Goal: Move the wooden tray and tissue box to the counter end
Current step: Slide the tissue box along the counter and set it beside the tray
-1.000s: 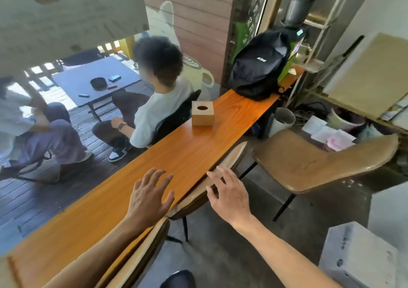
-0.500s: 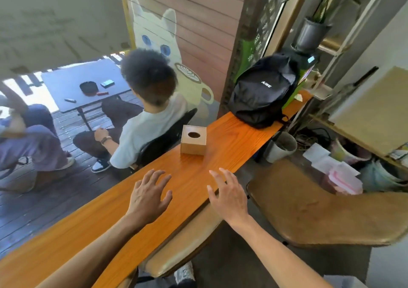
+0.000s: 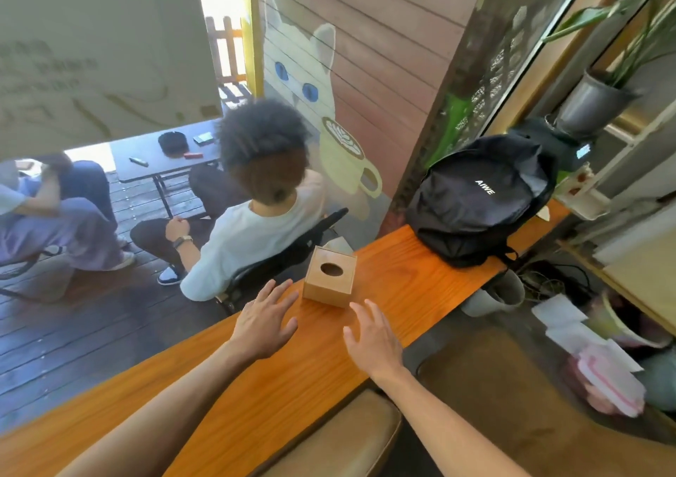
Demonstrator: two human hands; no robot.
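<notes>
Flanking the tissue box (image 3: 330, 281), our left hand (image 3: 264, 324) and right hand (image 3: 374, 336) spread empty; uneven squeeze could tip it off the counter (image 3: 402, 286).

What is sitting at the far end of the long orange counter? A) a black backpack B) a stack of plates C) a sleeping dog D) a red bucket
A: a black backpack sits on the counter at its far end, past the wooden tissue box that both open hands, left hand and right hand, are near.
</notes>
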